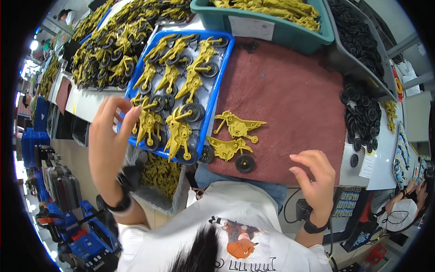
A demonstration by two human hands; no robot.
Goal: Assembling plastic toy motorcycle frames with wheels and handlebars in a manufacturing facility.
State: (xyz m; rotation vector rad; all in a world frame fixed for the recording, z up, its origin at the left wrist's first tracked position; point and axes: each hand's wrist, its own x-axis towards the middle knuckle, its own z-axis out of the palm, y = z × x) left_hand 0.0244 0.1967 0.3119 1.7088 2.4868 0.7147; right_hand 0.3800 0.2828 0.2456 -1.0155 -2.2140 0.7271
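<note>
My left hand (109, 140) is raised at the left edge of a blue tray (212, 102), its fingers bent and apart with nothing visible in them. In the tray lie several yellow toy motorcycle bodies (180, 131) fitted with black wheels. Over the right part of a reddish-brown cloth mat (290, 104), my right hand (316, 179) is curled loosely, thumb and forefinger apart and nothing between them. Between the hands, close to the tray, a yellow body without wheels (238, 125) lies on the mat. Just below it is a second yellow body (226, 148) with black wheels at both ends.
A green bin (267, 25) of yellow parts and a grey bin (383, 75) of black wheels stand behind the mat. Loose wheels (362, 111) lie at the right. Finished-looking motorcycles (104, 59) are heaped at the far left. Another person (401, 211) sits at the right.
</note>
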